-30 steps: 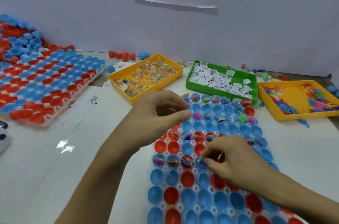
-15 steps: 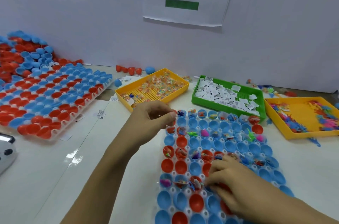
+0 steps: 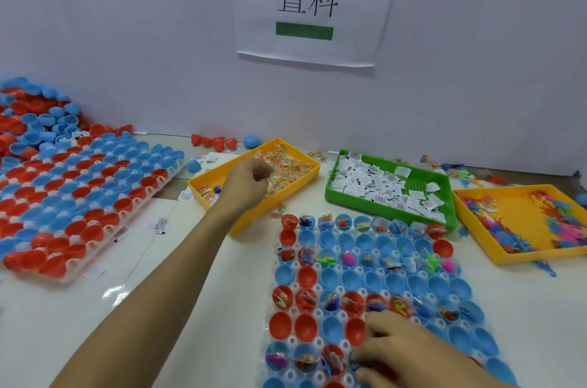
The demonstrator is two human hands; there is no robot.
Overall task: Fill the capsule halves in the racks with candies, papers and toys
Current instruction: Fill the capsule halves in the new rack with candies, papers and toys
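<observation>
**L hand over candy tray, R hand on near rack**

Left hand is stretched out over the yellow plastic tray of wrapped candies, which sits mid-table toward the far edge. Fingers are curled in with tips bunched together – whether they pinch a candy, can't tell.

Right hand lies low on the clear plastic rack of red and blue capsule halves at the table's near edge, centre-right. Fingers are bent, tips pressed down among the cups by the rack's near rows; they hide what's under them, so can't tell if anything is held.

In that rack some rows hold filled halves w/ small toys, candy, paper bits; rows between show bare cups.

Green plastic tray of white paper slips stands just right of the candy tray, beside the rack's far end. Yellow plastic tray of small coloured toys is at the table's right edge.

Second rack of red and blue capsule halves lies at the left edge – loose red and blue halves in a heap are piled in the far-left corner behind it. White paper sign w/ black characters and a green bar hangs on the wall past the far edge.
</observation>
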